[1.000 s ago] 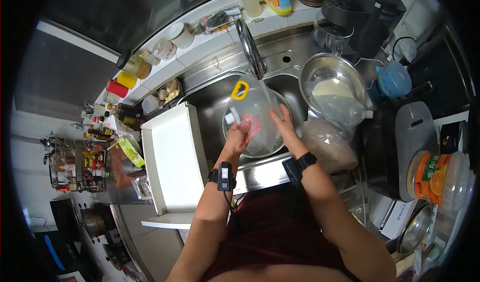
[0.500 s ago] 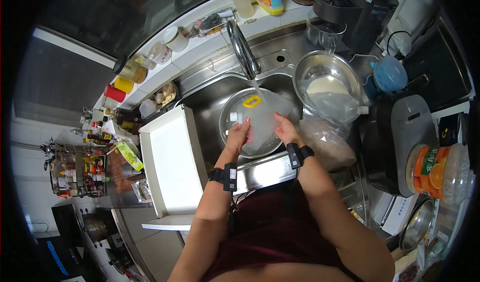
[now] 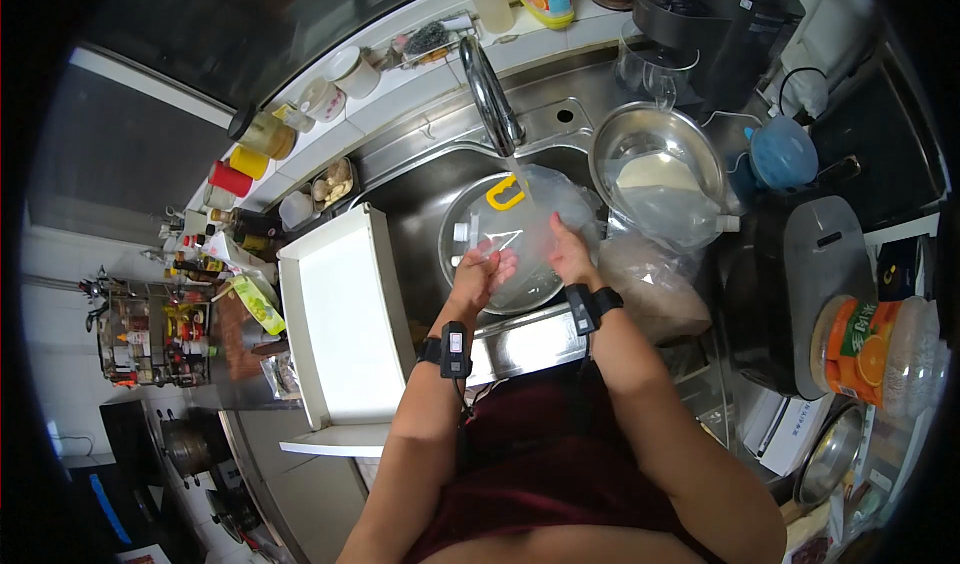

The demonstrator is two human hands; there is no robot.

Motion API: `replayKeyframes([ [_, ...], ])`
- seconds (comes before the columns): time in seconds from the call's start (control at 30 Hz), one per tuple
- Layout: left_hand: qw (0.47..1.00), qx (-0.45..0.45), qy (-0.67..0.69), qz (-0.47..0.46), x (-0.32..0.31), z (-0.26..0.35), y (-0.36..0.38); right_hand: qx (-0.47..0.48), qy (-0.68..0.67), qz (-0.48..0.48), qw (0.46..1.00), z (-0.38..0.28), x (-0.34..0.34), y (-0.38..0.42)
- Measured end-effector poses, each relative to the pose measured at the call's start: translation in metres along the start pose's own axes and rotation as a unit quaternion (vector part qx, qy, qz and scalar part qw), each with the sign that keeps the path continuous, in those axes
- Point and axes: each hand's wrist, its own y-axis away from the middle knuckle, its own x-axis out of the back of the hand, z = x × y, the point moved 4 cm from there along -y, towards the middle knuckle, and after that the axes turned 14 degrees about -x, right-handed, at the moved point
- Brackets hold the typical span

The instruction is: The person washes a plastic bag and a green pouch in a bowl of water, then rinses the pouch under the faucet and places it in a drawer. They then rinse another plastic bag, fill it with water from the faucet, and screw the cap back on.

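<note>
Over a metal basin (image 3: 452,216) in the sink, a translucent plastic bag (image 3: 520,229) with a yellow handle (image 3: 506,193) and a white cap (image 3: 461,232) lies between my two hands. Water from the faucet (image 3: 490,99) runs onto it. My left hand (image 3: 487,272) is under the bag's left side, its fingers curled and partly seen through the plastic. At the right side, my right hand (image 3: 570,254) grips the bag's edge, thumb up, with the other fingers behind the plastic.
Right of the basin sits a metal bowl (image 3: 605,154) holding another clear bag (image 3: 670,214) with a spout. A white box (image 3: 345,319) stands left of the sink. Further right are a black container (image 3: 775,314) and a large jar (image 3: 862,349).
The bag has turned and spread, and its yellow handle now looks larger and more tilted. My left hand's fingers have opened somewhat and moved beneath the plastic.
</note>
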Motion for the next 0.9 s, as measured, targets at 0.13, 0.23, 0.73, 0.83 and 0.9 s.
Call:
replayKeyframes([
  [0.13, 0.997, 0.021, -0.071, -0.015, 0.001, 0.011, 0.001, 0.138, 0.05, 0.011, 0.989, -0.026, -0.002, 0.016],
  [0.23, 0.992, 0.003, -0.12, -0.031, 0.009, 0.021, -0.004, 0.237, 0.28, 0.161, 0.916, -0.028, 0.013, -0.007],
  [0.73, 0.953, -0.057, -0.298, 0.0, 0.041, 0.042, -0.017, 0.06, 0.297, 0.028, 0.953, -0.045, -0.021, 0.022],
  [0.83, 0.961, -0.059, -0.267, -0.036, 0.056, 0.039, -0.027, 0.036, 0.306, -0.013, 0.951, -0.046, -0.019, 0.025],
  [0.9, 0.966, -0.096, -0.232, 0.055, 0.061, 0.036, -0.027, 0.038, 0.3, -0.016, 0.953, -0.045, -0.02, 0.028],
])
